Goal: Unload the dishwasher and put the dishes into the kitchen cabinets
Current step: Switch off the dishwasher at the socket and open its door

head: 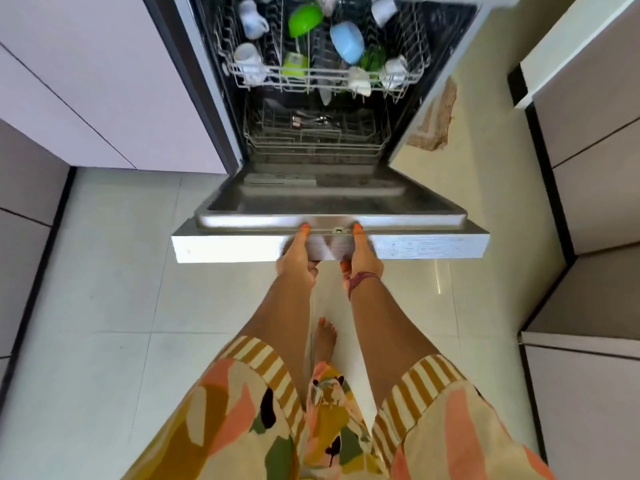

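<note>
- Starting at the left, we see pale lilac cabinet fronts, all shut, so by our reading nothing has been put away yet
- Our left hand grips the front edge of the dishwasher door, thumb on top of the steel lip and fingers curled under; the grip is narrow, closed on the door and not on any dish
- Our right hand holds the same edge just beside the left, thumb up on the lip, a reddish thread at the wrist; it too is closed on the door alone
- The door lies folded down, nearly level, so we judge the opening step to be about done
- The upper rack is full: white mugs at the left, a green bowl, a small green cup, a light blue bowl near the middle, more white cups at the right
- The lower rack sits inside the tub; we can make out some metal cutlery toward its back, and the rest looks mostly bare wire, though blur keeps us from being sure
- Neither rack is pulled out over the door
- At the far right stand grey cabinet doors, also shut, with a woven mat on the floor beside the dishwasher
- Our judgement: the task is at its very start, with every dish we see left to lift out and carry to a cabinet
</note>
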Demonstrator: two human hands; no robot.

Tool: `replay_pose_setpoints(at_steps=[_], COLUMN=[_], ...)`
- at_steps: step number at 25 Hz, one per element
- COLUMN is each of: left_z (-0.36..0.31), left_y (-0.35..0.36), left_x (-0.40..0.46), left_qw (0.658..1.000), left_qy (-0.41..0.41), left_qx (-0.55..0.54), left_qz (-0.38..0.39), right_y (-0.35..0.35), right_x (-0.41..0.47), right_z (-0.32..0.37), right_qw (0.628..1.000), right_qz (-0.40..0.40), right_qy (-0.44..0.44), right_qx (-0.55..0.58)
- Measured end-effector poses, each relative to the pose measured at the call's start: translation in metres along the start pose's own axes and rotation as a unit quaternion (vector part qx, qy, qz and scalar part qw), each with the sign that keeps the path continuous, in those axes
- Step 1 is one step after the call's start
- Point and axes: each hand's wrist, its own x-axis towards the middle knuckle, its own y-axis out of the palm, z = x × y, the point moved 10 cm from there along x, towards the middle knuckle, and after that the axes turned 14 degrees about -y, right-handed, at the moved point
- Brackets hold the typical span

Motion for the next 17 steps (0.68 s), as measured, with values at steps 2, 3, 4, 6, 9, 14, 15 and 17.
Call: replay_pose_setpoints(at_steps=[2, 3, 4, 6, 9, 14, 15, 17], left_z=[0.028, 0.041, 0.053, 0.070, 0.099, 0.139, 0.146, 0.162], left_y=[-0.026, -0.038, -0.050, -0.070, -0.102, -0.134, -0.137, -0.149], left_x=[0.009, 0.013, 0.022, 0.041, 0.084, 0.151, 0.164, 0.202], left_qw=[0.999, 0.999, 0.997, 0.994, 0.990, 0.983, 0.983, 0.987], left_qy=[-0.018, -0.027, -0.035, -0.046, -0.076, -0.114, -0.124, -0.117], left_qx=[-0.008, -0.016, -0.020, -0.018, 0.002, 0.037, 0.033, 0.024], left_qz=[-0.028, -0.044, -0.065, -0.092, -0.121, -0.138, -0.128, -0.111], right_y=[-0.026, -0.038, -0.049, -0.067, -0.094, -0.122, -0.125, -0.131], right_x=[-0.003, -0.003, -0.002, 0.003, 0.017, 0.046, 0.050, 0.064], right_z=[-0.030, -0.045, -0.060, -0.087, -0.136, -0.206, -0.217, -0.249], right_qw=[0.999, 0.998, 0.997, 0.994, 0.986, 0.978, 0.978, 0.980], right_qz=[-0.024, -0.034, -0.043, -0.048, -0.060, -0.072, -0.071, -0.080], right_qy=[0.016, 0.027, 0.040, 0.064, 0.092, 0.116, 0.119, 0.137], right_qx=[-0.026, -0.042, -0.058, -0.076, -0.123, -0.158, -0.156, -0.124])
